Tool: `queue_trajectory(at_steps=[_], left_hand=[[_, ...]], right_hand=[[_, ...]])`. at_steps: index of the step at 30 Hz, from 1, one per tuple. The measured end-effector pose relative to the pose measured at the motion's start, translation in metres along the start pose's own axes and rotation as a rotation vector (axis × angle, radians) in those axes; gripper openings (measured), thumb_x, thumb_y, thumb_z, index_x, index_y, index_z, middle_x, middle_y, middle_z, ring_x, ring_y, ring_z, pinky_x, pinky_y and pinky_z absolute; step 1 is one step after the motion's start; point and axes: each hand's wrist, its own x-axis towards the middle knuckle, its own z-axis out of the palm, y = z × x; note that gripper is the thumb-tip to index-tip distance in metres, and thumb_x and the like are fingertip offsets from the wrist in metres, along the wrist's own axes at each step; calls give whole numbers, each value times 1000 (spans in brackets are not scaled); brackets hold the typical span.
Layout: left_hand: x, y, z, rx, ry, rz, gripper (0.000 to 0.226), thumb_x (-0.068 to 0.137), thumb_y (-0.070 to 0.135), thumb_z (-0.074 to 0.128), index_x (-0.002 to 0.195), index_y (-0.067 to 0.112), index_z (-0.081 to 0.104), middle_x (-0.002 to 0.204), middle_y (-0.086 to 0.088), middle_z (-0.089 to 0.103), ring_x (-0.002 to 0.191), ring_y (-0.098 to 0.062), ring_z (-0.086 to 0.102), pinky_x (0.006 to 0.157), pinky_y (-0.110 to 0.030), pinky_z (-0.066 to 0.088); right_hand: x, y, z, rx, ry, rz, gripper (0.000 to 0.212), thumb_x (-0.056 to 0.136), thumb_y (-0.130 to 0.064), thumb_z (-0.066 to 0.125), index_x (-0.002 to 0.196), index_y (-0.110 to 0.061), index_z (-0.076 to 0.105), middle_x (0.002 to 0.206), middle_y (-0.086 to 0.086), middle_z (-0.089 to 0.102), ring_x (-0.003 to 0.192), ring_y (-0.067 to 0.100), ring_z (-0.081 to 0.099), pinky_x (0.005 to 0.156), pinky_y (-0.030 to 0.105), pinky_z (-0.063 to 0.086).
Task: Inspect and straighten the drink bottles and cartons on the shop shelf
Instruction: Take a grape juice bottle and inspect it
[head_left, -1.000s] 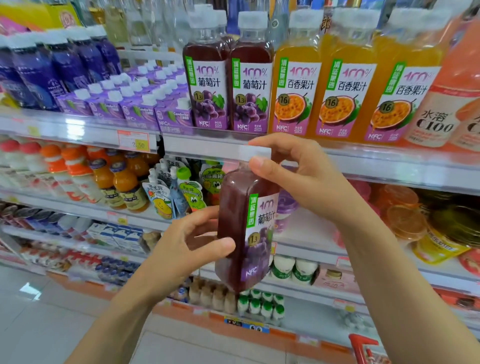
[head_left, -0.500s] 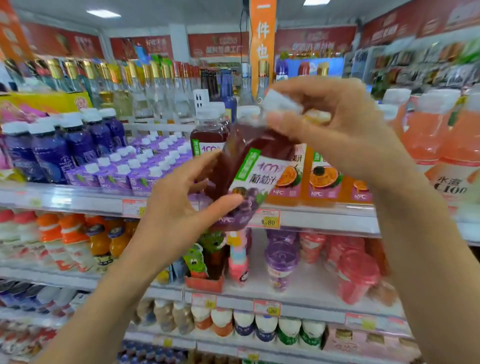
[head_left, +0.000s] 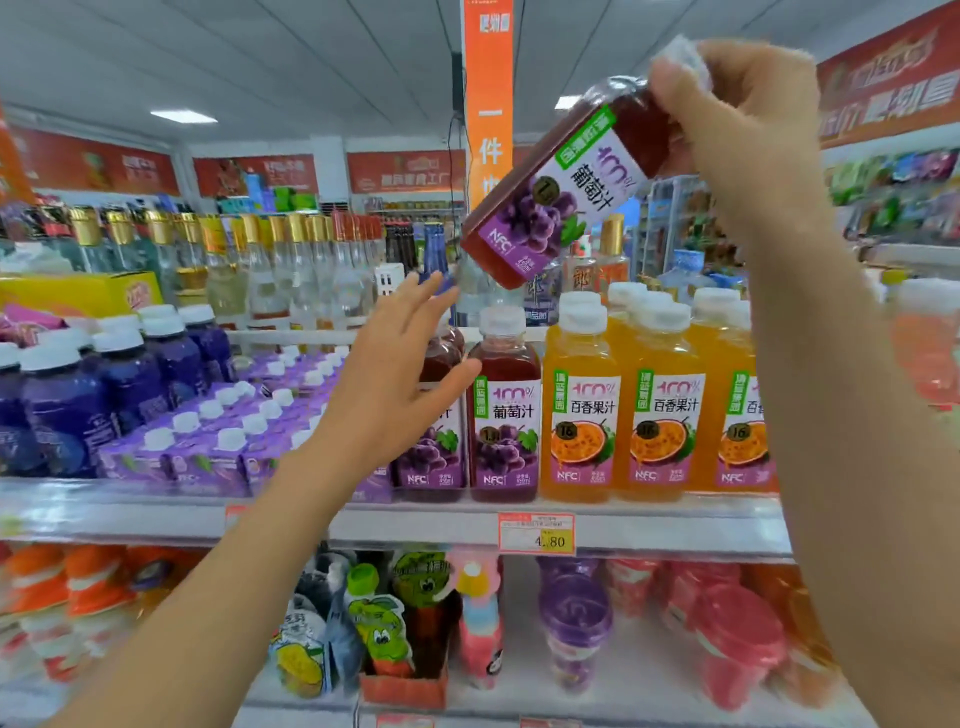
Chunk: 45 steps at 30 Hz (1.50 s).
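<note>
I read this as the inspecting step. The grape juice bottle (head_left: 566, 182) is up in the air above the top shelf row, tilted with its base down to the left and its label facing me. My right hand (head_left: 737, 119) grips it at the neck, fingers curled round the cap end. My left hand (head_left: 395, 395) holds nothing. Its fingers are spread and straight, reaching toward the shelved grape juice bottles (head_left: 503, 410) below.

Next, I judge, the bottle has to be brought upright and set down in the grape row, label forward. That row sits between the purple cartons (head_left: 208, 447) and the passion fruit juice bottles (head_left: 579, 410). The left hand looks placed to steady or shift a neighbour. The bottles stand close together, so a tilted base could knock one over.

What I cannot make out:
- The held bottle's cap is mostly under my fingers.
- The left hand covers much of the nearest shelved grape bottle, and I cannot tell whether it touches it.
- I cannot see a free slot in that row.
- The pink bottles at the far right are blurred and cut off.
- The price tag (head_left: 536, 532) on the shelf edge (head_left: 415, 525) reads only in part.
</note>
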Motion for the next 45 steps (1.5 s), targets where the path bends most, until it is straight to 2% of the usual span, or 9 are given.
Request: queue_trajectory(at_steps=[4, 15, 22, 29, 32, 35, 39, 42, 45], left_hand=[[6, -8, 9, 54, 5, 60, 68, 94, 59, 38, 148, 17, 42, 160, -1, 31, 151, -21, 17, 122, -51, 18], [23, -12, 23, 107, 121, 177, 54, 97, 50, 47, 139, 18, 56, 147, -3, 50, 143, -23, 37, 117, -50, 29], [23, -12, 30, 95, 171, 162, 51, 94, 47, 53, 138, 22, 58, 146, -3, 50, 141, -24, 39, 115, -49, 31], [23, -12, 30, 113, 194, 169, 50, 93, 46, 53, 136, 22, 59, 143, -1, 53, 137, -23, 42, 114, -41, 31], [23, -11, 30, 110, 186, 159, 50, 93, 47, 52, 135, 22, 60, 142, -2, 54, 136, -23, 43, 113, -42, 32], [22, -12, 29, 105, 177, 158, 49, 92, 47, 52, 132, 21, 62, 139, -2, 56, 136, -23, 44, 112, -45, 34], [22, -9, 29, 135, 183, 144, 49, 92, 46, 50, 132, 20, 62, 138, -3, 56, 136, -24, 43, 115, -50, 30], [19, -4, 31, 183, 188, 149, 51, 94, 45, 49, 136, 18, 58, 143, -4, 53, 141, -25, 39, 120, -53, 20], [12, 3, 36, 221, 193, 194, 57, 93, 45, 50, 142, 16, 52, 152, -5, 45, 146, -26, 32, 121, -57, 12]], right_hand=[[7, 26, 32, -109, -22, 55, 38, 79, -52, 61, 93, -20, 76, 81, 0, 73, 74, 14, 66, 72, 51, 58], [9, 42, 74, -427, -249, -29, 45, 87, -47, 68, 124, -21, 67, 115, -1, 70, 98, 16, 63, 80, 29, 47], [-1, 46, 97, -526, -574, 40, 48, 82, -50, 73, 123, -25, 67, 95, -6, 69, 85, 15, 62, 76, 34, 53], [1, 49, 105, -578, -828, 79, 36, 77, -49, 78, 101, -24, 70, 53, -11, 45, 49, 5, 43, 51, 25, 35], [1, 53, 106, -568, -950, 126, 27, 81, -50, 75, 90, -24, 73, 52, -7, 57, 50, 12, 55, 51, 28, 45], [0, 56, 102, -523, -936, 170, 31, 92, -44, 65, 85, -17, 77, 60, 0, 69, 64, 17, 68, 68, 32, 58], [-2, 51, 91, -489, -916, 129, 29, 94, -41, 62, 89, -17, 77, 75, 6, 73, 73, 24, 68, 69, 38, 55], [-7, 39, 62, -488, -727, 88, 27, 92, -43, 63, 100, -21, 76, 89, -6, 73, 79, 9, 66, 72, 28, 51], [-27, 25, 26, -627, -757, 101, 41, 86, -52, 64, 116, -25, 69, 105, -11, 69, 96, 7, 63, 86, 29, 54]])
